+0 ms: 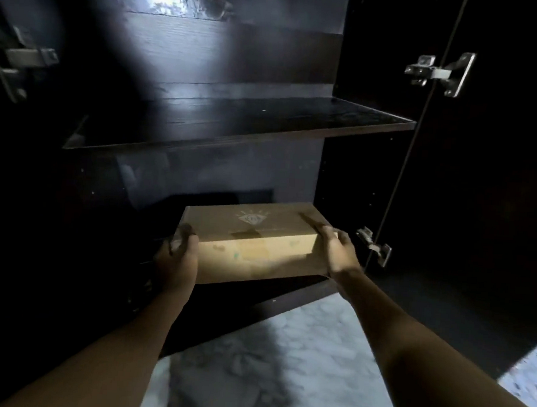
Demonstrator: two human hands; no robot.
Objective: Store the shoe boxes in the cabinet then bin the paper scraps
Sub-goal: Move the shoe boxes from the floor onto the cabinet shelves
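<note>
A brown cardboard shoe box [252, 243] with a pale printed logo on its lid lies at the front of the dark cabinet's bottom compartment [255, 300]. My left hand [177, 254] grips the box's left end, fingers curled over the top corner. My right hand [336, 248] grips the right end, thumb on the lid. The box's rear half is inside the cabinet; its front face is lit. No paper scraps are in view.
A dark shelf [240, 129] spans the cabinet above the box. The open right door [482, 185] carries metal hinges [438, 72]; another hinge [374, 246] sits just right of my right hand. White marbled floor [282, 361] lies below.
</note>
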